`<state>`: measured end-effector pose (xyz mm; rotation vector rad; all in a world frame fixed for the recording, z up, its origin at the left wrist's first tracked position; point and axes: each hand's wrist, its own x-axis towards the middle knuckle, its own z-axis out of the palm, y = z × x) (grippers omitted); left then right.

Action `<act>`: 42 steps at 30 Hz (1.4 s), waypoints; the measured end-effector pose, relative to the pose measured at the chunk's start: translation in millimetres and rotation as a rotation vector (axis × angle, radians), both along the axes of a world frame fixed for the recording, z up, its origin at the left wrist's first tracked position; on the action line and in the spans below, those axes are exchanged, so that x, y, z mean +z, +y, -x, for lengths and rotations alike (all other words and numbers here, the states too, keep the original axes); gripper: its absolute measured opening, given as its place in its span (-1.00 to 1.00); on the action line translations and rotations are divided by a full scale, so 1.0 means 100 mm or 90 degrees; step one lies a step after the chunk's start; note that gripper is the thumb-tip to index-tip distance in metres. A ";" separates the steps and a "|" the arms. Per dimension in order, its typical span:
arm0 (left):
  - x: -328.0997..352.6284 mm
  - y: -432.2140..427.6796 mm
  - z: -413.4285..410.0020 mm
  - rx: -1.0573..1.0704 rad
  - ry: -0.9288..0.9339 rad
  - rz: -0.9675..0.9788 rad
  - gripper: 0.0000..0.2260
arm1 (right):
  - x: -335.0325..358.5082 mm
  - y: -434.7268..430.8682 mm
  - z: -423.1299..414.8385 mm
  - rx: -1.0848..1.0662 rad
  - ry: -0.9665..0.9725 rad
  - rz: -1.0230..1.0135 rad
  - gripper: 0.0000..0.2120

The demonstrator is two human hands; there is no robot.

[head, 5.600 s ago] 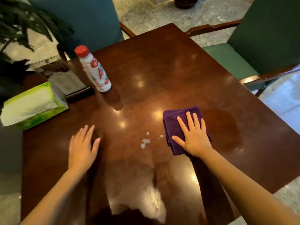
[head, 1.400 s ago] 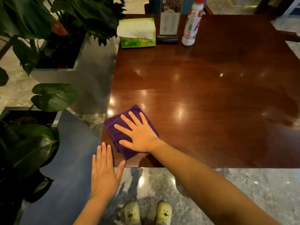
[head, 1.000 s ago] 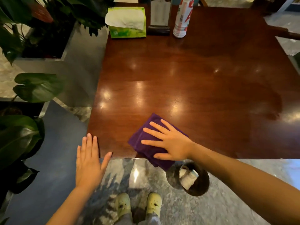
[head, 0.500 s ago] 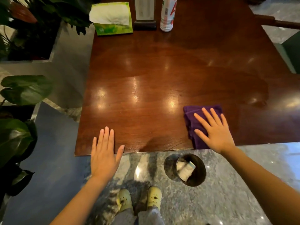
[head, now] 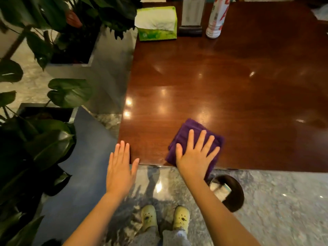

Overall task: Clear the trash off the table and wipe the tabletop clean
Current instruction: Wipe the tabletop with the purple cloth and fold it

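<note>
A folded purple cloth [head: 184, 134] lies at the near edge of the glossy brown table [head: 230, 89], hanging slightly over it. My right hand [head: 196, 155] presses flat on the cloth with fingers spread. My left hand [head: 121, 167] is flat and open at the table's near left corner, fingertips at the edge, holding nothing. Below the edge on the floor stands a dark round bin [head: 230, 194] with white trash inside, partly hidden by my right forearm.
At the table's far edge stand a green tissue box [head: 157, 23], a dark sign stand [head: 190, 16] and a white bottle with red print [head: 217, 16]. Potted plants in metal planters [head: 58, 50] crowd the left side. My feet in pale clogs [head: 165, 217] stand on marble floor.
My right hand has slid the cloth leftward along the near edge, from the right of the bin to above it. My left hand stays at the corner.
</note>
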<state>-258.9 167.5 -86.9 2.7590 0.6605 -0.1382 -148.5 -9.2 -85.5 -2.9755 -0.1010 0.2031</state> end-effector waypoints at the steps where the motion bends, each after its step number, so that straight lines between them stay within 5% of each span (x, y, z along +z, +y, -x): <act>1: 0.01 0.06 0.05 -0.005 -0.007 0.032 -0.34 | 0.01 0.15 0.05 0.022 0.001 -0.006 -0.35; 5: 0.22 0.20 -0.01 0.113 -0.140 0.229 -0.57 | 0.07 0.76 0.26 0.111 0.035 -0.035 -0.36; 10: 0.46 0.37 -0.16 0.368 -0.210 0.420 -0.62 | 0.13 1.30 0.51 0.226 0.104 -0.065 -0.38; 16: 0.39 0.55 -0.22 0.451 -0.164 0.472 -0.56 | 0.23 1.42 0.48 0.376 0.181 -0.141 -0.51; 23: 0.39 0.61 -0.28 0.454 -0.186 0.511 -0.51 | 0.41 0.98 0.27 0.480 0.156 -0.151 -0.34; 29: 0.39 0.62 -0.14 0.221 -0.185 0.407 -0.28 | 0.30 0.84 0.31 0.476 0.098 -0.109 -0.24; 34: 0.26 0.70 0.14 -0.054 -0.030 0.289 -0.26 | 0.32 0.79 0.36 0.476 0.032 -0.073 -0.35; 42: 0.32 0.65 0.07 -0.080 -0.015 0.163 -0.43 | 0.42 0.79 0.35 0.479 0.063 -0.094 -0.63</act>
